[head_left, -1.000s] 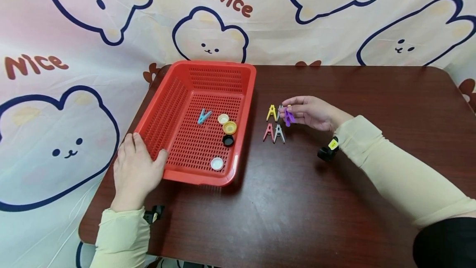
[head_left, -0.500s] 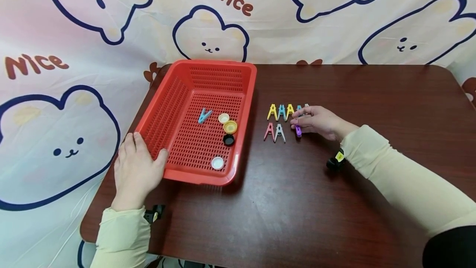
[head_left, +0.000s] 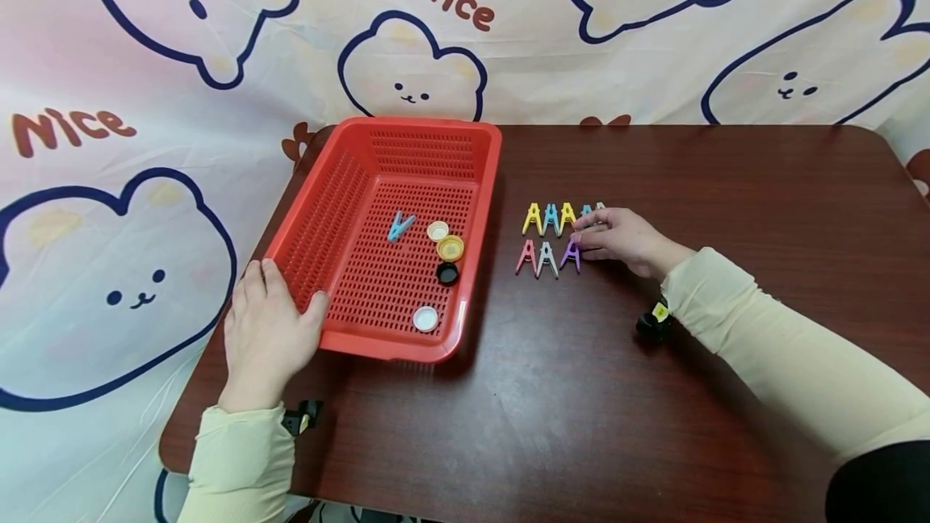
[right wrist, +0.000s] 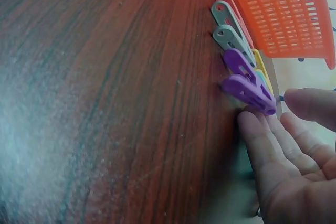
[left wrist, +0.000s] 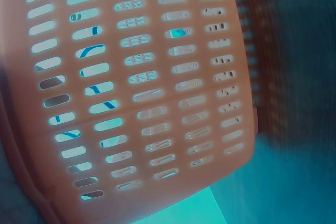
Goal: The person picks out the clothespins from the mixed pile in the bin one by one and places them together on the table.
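Note:
My left hand (head_left: 270, 333) rests at the near left corner of the red basket (head_left: 479, 281), fingers along the left side and thumb at the front rim. The left wrist view shows the slotted basket wall (left wrist: 157, 95) without the fingers. A purple clothespin (head_left: 571, 253) stands on the table at the right end of the front row, beside a grey clothespin (head_left: 546, 259) and a pink one (head_left: 526, 257). My right hand (head_left: 626, 240) is right beside the purple clothespin. In the right wrist view its fingertips (right wrist: 250, 123) are at the clothespin's end, with the thumb apart.
Behind the front row stand a yellow clothespin (head_left: 533, 218), a blue one (head_left: 550, 219) and others, partly hidden by my right hand. Inside the basket lie a light blue clothespin (head_left: 400, 226), a yellow cap (head_left: 450, 248), a black cap (head_left: 446, 273) and a white cap (head_left: 425, 319).
My right hand brought the purple clothespin right and toward me, then set it at the front row's end and loosened its fingers. The left hand stayed at the basket corner.

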`<state>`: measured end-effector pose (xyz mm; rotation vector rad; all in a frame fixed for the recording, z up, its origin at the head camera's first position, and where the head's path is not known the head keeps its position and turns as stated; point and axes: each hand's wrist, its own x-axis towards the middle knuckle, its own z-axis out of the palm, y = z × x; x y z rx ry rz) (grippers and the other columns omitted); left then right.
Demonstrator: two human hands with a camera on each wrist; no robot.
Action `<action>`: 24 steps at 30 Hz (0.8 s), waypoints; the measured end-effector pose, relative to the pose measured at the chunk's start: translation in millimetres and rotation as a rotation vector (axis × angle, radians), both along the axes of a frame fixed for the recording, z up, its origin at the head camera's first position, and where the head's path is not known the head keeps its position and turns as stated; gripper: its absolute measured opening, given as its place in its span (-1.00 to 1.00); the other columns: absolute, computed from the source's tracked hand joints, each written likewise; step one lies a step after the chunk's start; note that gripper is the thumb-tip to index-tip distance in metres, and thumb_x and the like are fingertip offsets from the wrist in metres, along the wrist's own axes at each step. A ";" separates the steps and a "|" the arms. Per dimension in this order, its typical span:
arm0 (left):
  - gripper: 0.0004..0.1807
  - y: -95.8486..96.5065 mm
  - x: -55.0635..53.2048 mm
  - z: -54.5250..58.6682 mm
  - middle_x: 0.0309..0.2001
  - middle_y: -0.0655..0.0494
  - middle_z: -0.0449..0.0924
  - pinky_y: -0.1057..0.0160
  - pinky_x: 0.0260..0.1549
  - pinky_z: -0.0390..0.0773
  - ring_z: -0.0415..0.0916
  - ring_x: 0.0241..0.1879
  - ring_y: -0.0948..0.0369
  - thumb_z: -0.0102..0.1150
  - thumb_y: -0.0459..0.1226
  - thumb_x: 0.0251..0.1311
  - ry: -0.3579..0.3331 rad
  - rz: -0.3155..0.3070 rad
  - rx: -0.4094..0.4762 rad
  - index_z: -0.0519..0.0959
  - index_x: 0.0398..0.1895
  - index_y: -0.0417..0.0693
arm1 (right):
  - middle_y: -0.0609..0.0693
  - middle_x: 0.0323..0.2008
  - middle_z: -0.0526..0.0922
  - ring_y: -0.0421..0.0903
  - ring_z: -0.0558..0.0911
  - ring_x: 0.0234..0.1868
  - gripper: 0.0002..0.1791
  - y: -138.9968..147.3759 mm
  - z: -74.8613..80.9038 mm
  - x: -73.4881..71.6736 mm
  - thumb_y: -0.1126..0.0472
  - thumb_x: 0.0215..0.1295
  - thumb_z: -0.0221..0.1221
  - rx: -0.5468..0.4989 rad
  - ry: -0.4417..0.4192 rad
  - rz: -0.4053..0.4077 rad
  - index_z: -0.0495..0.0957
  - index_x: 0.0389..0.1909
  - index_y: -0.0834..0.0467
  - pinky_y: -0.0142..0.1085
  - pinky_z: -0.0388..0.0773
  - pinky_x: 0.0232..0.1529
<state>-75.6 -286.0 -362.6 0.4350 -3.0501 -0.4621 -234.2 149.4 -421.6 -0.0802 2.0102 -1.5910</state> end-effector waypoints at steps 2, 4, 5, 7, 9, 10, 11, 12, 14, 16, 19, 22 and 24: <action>-0.03 0.0 -0.1 -0.2 0.52 -0.57 -0.13 -0.53 0.29 0.03 -0.12 0.47 -0.45 0.02 -0.01 0.43 0.001 -0.002 0.000 -0.12 0.56 -0.54 | 0.39 0.22 0.54 -0.32 0.67 -0.15 -0.57 -0.6 0.4 0.9 0.41 0.53 0.09 -0.002 -0.001 -0.004 0.30 0.30 0.53 -0.19 0.63 0.10; -0.03 -0.1 -0.1 -0.3 0.52 -0.57 -0.13 -0.52 0.30 0.03 -0.13 0.48 -0.45 0.02 0.00 0.43 0.001 -0.002 0.001 -0.12 0.56 -0.54 | 0.40 0.21 0.54 -0.31 0.67 -0.15 -0.57 -0.9 1.4 2.1 0.42 0.52 0.09 -0.001 0.004 -0.003 0.30 0.30 0.53 -0.21 0.64 0.08; -0.03 -0.1 -0.2 -0.4 0.52 -0.57 -0.13 -0.52 0.30 0.03 -0.13 0.48 -0.45 0.02 0.00 0.43 0.000 -0.001 0.002 -0.12 0.56 -0.54 | 0.40 0.20 0.55 -0.30 0.67 -0.15 -0.57 -1.2 2.0 2.7 0.43 0.51 0.10 0.008 0.013 0.001 0.32 0.30 0.53 -0.24 0.64 0.06; -0.03 -0.4 -0.2 -0.5 0.52 -0.57 -0.14 -0.52 0.30 0.02 -0.14 0.48 -0.45 0.01 0.00 0.43 -0.001 -0.001 0.002 -0.12 0.56 -0.54 | 0.39 0.18 0.56 -0.27 0.66 -0.13 -0.56 -1.3 3.5 4.5 0.42 0.48 0.14 0.051 0.054 0.025 0.36 0.29 0.51 -0.29 0.65 0.00; -0.03 -0.6 -0.2 -0.7 0.52 -0.56 -0.14 -0.52 0.30 0.02 -0.14 0.48 -0.45 0.01 0.00 0.43 -0.003 -0.002 0.004 -0.12 0.56 -0.53 | 0.39 0.17 0.58 -0.18 0.65 -0.08 -0.56 -1.8 4.8 6.3 0.40 0.45 0.18 0.113 0.109 0.061 0.41 0.27 0.49 -0.31 0.64 -0.02; -0.03 -0.7 -0.1 -0.7 0.52 -0.56 -0.14 -0.52 0.30 0.02 -0.14 0.48 -0.45 0.01 0.00 0.43 -0.004 -0.002 0.005 -0.13 0.56 -0.54 | 0.38 0.17 0.59 -0.13 0.64 -0.05 -0.57 -2.6 5.3 6.8 0.39 0.44 0.19 0.152 0.140 0.080 0.45 0.26 0.47 -0.31 0.63 -0.03; -0.03 -0.8 0.1 -0.8 0.52 -0.57 -0.14 -0.52 0.30 0.02 -0.14 0.48 -0.45 0.01 0.00 0.43 -0.003 -0.002 0.005 -0.12 0.56 -0.54 | 0.37 0.16 0.60 -0.08 0.64 -0.02 -0.57 -3.1 6.1 7.8 0.37 0.43 0.21 0.190 0.173 0.102 0.47 0.25 0.45 -0.30 0.62 -0.03; -0.03 -0.8 0.2 -0.8 0.52 -0.57 -0.14 -0.53 0.30 0.02 -0.14 0.48 -0.45 0.01 0.00 0.43 -0.002 -0.003 0.006 -0.12 0.56 -0.54 | 0.37 0.16 0.61 -0.03 0.63 0.02 -0.58 -3.7 6.7 8.6 0.36 0.43 0.21 0.221 0.201 0.121 0.49 0.24 0.44 -0.27 0.61 -0.03; -0.03 -0.7 0.5 -0.8 0.52 -0.57 -0.14 -0.53 0.30 0.02 -0.14 0.48 -0.45 0.02 0.00 0.42 -0.002 -0.003 0.007 -0.12 0.56 -0.54 | 0.37 0.15 0.61 0.06 0.61 0.08 -0.60 -5.6 7.2 9.3 0.36 0.43 0.19 0.253 0.240 0.150 0.52 0.23 0.43 -0.22 0.59 0.00; -0.03 -0.5 0.6 -0.8 0.51 -0.57 -0.13 -0.53 0.30 0.02 -0.13 0.47 -0.45 0.03 -0.01 0.42 0.000 -0.002 0.006 -0.11 0.56 -0.54 | 0.36 0.14 0.63 0.10 0.61 0.10 -0.61 -7.3 7.6 9.9 0.37 0.43 0.18 0.265 0.264 0.164 0.53 0.22 0.43 -0.20 0.58 0.01; -0.03 -0.3 0.4 -0.8 0.51 -0.58 -0.12 -0.52 0.30 0.02 -0.13 0.47 -0.46 0.03 -0.02 0.41 0.006 -0.005 0.000 -0.11 0.55 -0.56 | 0.36 0.12 0.65 0.10 0.61 0.10 -0.63 -9.1 5.9 9.1 0.40 0.42 0.16 0.269 0.293 0.174 0.54 0.19 0.43 -0.27 0.57 -0.03; -0.04 -0.3 0.1 -0.7 0.51 -0.59 -0.12 -0.52 0.31 0.02 -0.12 0.48 -0.46 0.03 -0.02 0.42 0.014 -0.009 -0.006 -0.10 0.55 -0.57 | 0.35 0.10 0.66 0.10 0.62 0.09 -0.65 -10.0 4.3 9.0 0.41 0.42 0.15 0.279 0.313 0.180 0.55 0.17 0.43 -0.34 0.54 -0.06; -0.04 -0.2 -0.2 -0.4 0.51 -0.59 -0.12 -0.51 0.31 0.02 -0.12 0.48 -0.46 0.03 -0.03 0.42 0.017 -0.011 -0.008 -0.10 0.55 -0.57 | 0.35 0.10 0.66 0.09 0.63 0.09 -0.65 -10.1 5.0 10.0 0.40 0.43 0.15 0.286 0.323 0.185 0.56 0.17 0.43 -0.36 0.53 -0.08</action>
